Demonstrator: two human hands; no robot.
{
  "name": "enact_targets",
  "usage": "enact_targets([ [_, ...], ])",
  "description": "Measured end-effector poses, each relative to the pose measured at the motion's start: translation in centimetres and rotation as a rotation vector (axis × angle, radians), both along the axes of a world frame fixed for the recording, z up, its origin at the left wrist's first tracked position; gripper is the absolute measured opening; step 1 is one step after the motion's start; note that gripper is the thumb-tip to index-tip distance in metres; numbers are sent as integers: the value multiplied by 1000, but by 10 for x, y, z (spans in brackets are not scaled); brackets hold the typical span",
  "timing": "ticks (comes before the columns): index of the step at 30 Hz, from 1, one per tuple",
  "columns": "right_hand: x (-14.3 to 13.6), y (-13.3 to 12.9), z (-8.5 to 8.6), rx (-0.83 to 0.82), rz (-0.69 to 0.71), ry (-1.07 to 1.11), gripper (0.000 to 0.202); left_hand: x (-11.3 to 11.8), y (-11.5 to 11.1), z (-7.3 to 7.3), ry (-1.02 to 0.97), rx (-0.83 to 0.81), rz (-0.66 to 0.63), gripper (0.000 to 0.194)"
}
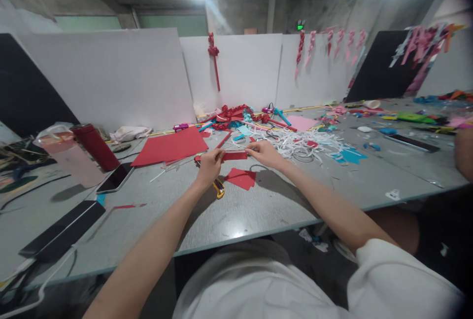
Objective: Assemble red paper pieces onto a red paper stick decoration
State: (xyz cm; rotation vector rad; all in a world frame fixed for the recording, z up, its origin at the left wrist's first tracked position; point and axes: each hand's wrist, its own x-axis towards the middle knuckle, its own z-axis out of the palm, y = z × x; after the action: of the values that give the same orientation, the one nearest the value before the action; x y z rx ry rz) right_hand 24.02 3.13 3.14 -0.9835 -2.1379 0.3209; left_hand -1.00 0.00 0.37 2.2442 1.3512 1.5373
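Note:
My left hand (pixel 210 166) pinches the left end of a short red paper strip (pixel 235 156). My right hand (pixel 265 154) is closed at the strip's right end, thumb and fingertips together. Along the strip's upper edge runs a thin pale line, too small to make out. Just below the strip, a few small red paper pieces (pixel 241 179) lie overlapped on the table. A yellow-handled utility knife (pixel 219 189) rests by my left wrist, partly hidden behind it. Larger red sheets (pixel 172 145) lie to the left of my hands.
White paper strips (pixel 306 144) are heaped to the right, near blue paper (pixel 353 155). Red braided pieces (pixel 232 116) lie at the back. On the left stand a pink bottle (pixel 74 161) and a red flask (pixel 96 147), beside a phone (pixel 116 178). Another person's arm (pixel 463 154) shows at far right.

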Motion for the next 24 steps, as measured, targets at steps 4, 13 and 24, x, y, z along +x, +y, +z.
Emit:
enact_targets([
  [4,0,1,-1,5,-8,5,28,0,-1,1,-1,-11,10,27],
  [13,-2,2,-5,62,-41,-47,22,1,-6,5,42,-23,41,38],
  [24,-24,-28,-6,166,40,-283,22,6,-15,8,280,-82,-219,29],
])
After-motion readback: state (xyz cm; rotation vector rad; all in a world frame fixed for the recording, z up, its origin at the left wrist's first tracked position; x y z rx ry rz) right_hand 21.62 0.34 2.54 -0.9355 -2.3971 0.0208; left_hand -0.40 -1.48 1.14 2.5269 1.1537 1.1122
